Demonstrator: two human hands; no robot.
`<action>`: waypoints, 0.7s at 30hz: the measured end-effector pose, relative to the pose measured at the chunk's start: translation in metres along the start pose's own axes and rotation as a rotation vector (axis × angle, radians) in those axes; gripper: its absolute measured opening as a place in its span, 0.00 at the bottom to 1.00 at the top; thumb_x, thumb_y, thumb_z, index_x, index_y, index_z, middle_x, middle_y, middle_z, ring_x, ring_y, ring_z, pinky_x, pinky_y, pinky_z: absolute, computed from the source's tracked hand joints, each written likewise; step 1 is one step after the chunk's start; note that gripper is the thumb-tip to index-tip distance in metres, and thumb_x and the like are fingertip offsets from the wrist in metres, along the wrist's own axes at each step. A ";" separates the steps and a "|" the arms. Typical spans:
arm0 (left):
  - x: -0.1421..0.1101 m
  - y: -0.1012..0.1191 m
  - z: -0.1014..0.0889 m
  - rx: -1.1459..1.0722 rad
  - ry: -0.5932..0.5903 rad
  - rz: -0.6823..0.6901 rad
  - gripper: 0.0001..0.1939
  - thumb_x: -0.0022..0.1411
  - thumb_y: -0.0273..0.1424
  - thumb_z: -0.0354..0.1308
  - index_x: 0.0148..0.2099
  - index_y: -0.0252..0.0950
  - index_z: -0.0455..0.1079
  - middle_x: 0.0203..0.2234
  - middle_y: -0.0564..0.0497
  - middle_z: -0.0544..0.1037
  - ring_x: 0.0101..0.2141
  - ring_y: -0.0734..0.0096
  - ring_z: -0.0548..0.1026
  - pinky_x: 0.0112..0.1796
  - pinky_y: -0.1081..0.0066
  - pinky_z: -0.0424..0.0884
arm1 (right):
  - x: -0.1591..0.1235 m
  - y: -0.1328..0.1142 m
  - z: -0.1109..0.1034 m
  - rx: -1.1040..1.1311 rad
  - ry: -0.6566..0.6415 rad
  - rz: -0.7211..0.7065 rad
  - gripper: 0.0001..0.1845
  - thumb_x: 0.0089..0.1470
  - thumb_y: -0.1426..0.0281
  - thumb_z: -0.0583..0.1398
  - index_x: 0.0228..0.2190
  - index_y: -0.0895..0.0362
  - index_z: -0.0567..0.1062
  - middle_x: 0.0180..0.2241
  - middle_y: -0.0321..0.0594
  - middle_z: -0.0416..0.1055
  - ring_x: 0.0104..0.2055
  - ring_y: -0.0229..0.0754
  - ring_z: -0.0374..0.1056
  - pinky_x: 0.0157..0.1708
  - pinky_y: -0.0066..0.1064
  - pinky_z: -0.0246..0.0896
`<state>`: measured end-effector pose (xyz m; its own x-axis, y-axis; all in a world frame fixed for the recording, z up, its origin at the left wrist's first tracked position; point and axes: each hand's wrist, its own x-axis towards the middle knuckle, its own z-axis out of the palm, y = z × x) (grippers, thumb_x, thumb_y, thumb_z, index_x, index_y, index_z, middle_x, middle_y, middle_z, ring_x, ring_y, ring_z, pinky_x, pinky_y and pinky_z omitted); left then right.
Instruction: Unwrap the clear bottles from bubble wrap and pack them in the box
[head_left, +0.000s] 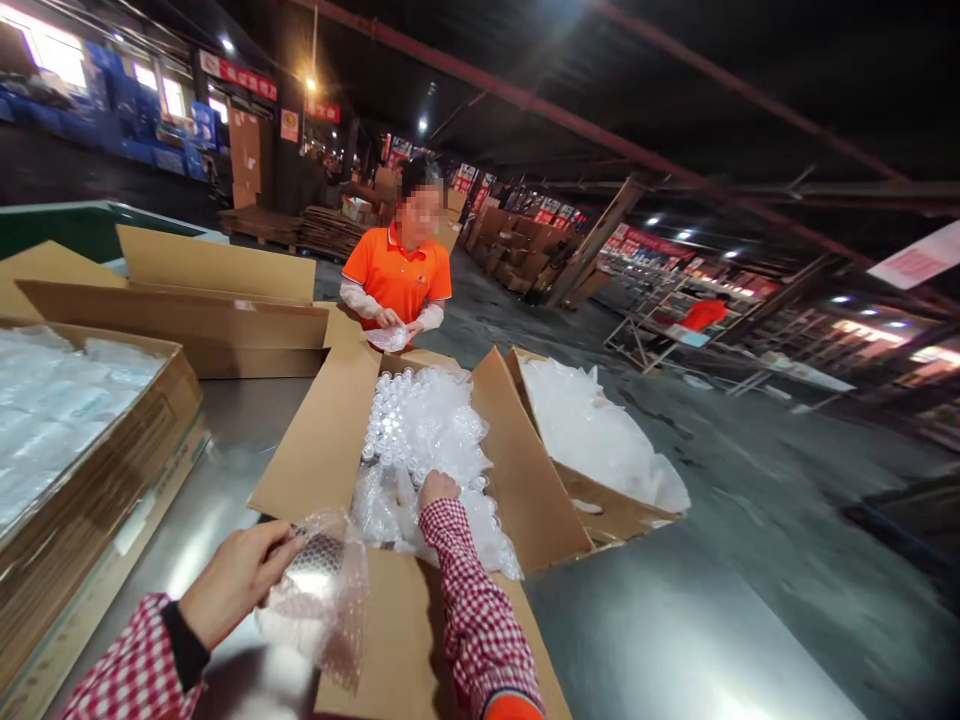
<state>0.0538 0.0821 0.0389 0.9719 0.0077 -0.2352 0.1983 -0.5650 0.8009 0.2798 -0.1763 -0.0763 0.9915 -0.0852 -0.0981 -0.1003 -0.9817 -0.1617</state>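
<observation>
My left hand point(238, 577) is closed on a bubble-wrap pouch point(319, 590), held above the near flap of an open cardboard box point(319, 440). My right hand point(437, 490), in a red checked sleeve, reaches down into that box among small clear bottles point(420, 420) in plastic lining; its fingers are hidden. Across the box stands a person in an orange shirt point(397, 275), both hands on a clear bag point(388, 338).
A second open box point(600, 500) full of clear plastic bags sits to the right. At left stands a flat carton point(97, 470) of wrapped items, with long cardboard boxes point(187, 310) behind it. All rest on a metal table point(675, 620). Warehouse floor and racks lie beyond.
</observation>
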 end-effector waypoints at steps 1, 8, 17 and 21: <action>0.002 0.001 -0.002 0.014 0.004 0.006 0.21 0.62 0.47 0.41 0.27 0.37 0.58 0.17 0.57 0.62 0.18 0.74 0.67 0.21 0.76 0.60 | -0.002 -0.001 0.003 0.011 0.010 0.001 0.14 0.53 0.81 0.52 0.41 0.70 0.72 0.45 0.64 0.68 0.51 0.58 0.63 0.49 0.48 0.55; 0.011 0.006 -0.004 0.151 0.111 0.112 0.20 0.63 0.43 0.41 0.26 0.36 0.59 0.19 0.55 0.64 0.23 0.71 0.67 0.26 0.74 0.58 | -0.018 0.018 -0.016 0.277 0.098 -0.072 0.14 0.45 0.75 0.61 0.38 0.63 0.72 0.37 0.53 0.73 0.44 0.52 0.67 0.46 0.42 0.59; 0.008 0.019 0.002 -0.023 0.075 0.113 0.20 0.63 0.44 0.41 0.25 0.36 0.57 0.15 0.58 0.61 0.16 0.73 0.70 0.19 0.77 0.60 | -0.121 -0.011 -0.129 1.127 0.318 -0.612 0.20 0.49 0.62 0.62 0.42 0.57 0.67 0.36 0.41 0.69 0.35 0.39 0.66 0.35 0.30 0.65; 0.007 0.020 0.002 -0.142 0.101 0.140 0.21 0.63 0.46 0.41 0.24 0.37 0.56 0.14 0.58 0.59 0.14 0.73 0.69 0.16 0.78 0.58 | -0.172 -0.037 -0.150 0.955 0.091 -0.983 0.16 0.50 0.70 0.61 0.43 0.56 0.68 0.37 0.41 0.69 0.34 0.38 0.66 0.34 0.30 0.66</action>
<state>0.0640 0.0690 0.0523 0.9975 0.0245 -0.0657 0.0697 -0.4443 0.8931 0.1253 -0.1511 0.0940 0.6849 0.5234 0.5069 0.6594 -0.1492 -0.7369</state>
